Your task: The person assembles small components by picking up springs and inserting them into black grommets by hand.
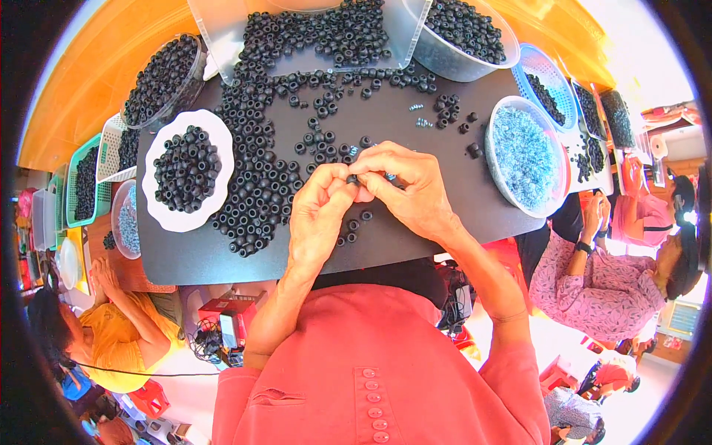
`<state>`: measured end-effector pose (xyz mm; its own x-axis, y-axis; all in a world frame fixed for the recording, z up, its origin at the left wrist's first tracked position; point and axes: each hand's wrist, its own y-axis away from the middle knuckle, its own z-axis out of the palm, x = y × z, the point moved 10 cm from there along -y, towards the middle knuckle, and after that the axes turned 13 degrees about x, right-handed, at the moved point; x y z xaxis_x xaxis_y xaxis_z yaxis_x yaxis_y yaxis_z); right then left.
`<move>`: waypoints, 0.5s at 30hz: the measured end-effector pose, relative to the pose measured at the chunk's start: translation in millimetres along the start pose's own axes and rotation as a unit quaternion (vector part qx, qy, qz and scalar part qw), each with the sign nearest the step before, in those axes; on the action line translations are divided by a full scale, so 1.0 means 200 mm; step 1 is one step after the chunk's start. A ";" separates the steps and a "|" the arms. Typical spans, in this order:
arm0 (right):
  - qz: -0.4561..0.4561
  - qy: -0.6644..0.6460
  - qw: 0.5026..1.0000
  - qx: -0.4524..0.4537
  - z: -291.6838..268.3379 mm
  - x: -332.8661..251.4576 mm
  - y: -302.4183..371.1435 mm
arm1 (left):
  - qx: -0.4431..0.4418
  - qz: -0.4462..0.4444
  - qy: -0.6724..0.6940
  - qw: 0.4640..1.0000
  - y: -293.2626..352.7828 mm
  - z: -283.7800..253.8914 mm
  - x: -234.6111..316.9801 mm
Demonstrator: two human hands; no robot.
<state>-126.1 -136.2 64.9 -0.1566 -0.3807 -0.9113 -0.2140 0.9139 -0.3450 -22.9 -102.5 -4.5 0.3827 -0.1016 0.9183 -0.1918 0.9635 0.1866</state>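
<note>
Near the table's front edge my two hands meet, fingertips pinched together. My left hand [320, 208] is closed on a small black hollow plastic piece [353, 179]. Thumb and fingers of my right hand [412, 190] close on the same piece from the other side. A small bluish glint [391, 177] shows among my right fingers; what it is I cannot make out. Loose black plastic pieces [256, 185] lie heaped left of my hands, and a few small clear-blue pieces [423, 123] rest beyond them. My fingers hide part of the held piece.
A white scalloped plate [224, 150] of black pieces stands left on the dark table [200, 259]. At right is a bowl [498, 175] of clear-blue pieces. A tipped clear bin [222, 44] and a round tub [445, 69] stand at the back. Other people sit at both sides.
</note>
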 end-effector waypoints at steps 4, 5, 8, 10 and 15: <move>-0.001 0.025 0.999 -0.024 0.02 0.00 0.01 | -0.019 -0.013 0.016 1.000 0.00 0.01 -0.02; -0.020 0.016 0.999 -0.021 0.03 -0.02 0.00 | -0.018 -0.014 0.016 1.000 0.00 0.00 -0.02; -0.012 -0.020 1.000 -0.007 0.04 0.02 0.01 | -0.030 -0.032 0.059 0.997 -0.01 0.00 -0.03; 0.011 -0.044 0.999 0.005 0.03 0.06 0.02 | -0.055 -0.072 0.164 0.982 -0.01 0.02 -0.05; -0.085 0.043 0.995 0.016 0.03 -0.03 0.04 | -0.038 -0.082 0.188 0.978 -0.02 0.01 -0.05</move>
<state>-121.8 -125.4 65.7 -0.2027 -0.5404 -0.8167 -0.2136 0.8383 -0.5017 -27.3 -105.3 -13.9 0.7113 -0.1721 0.6815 -0.0374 0.9589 0.2812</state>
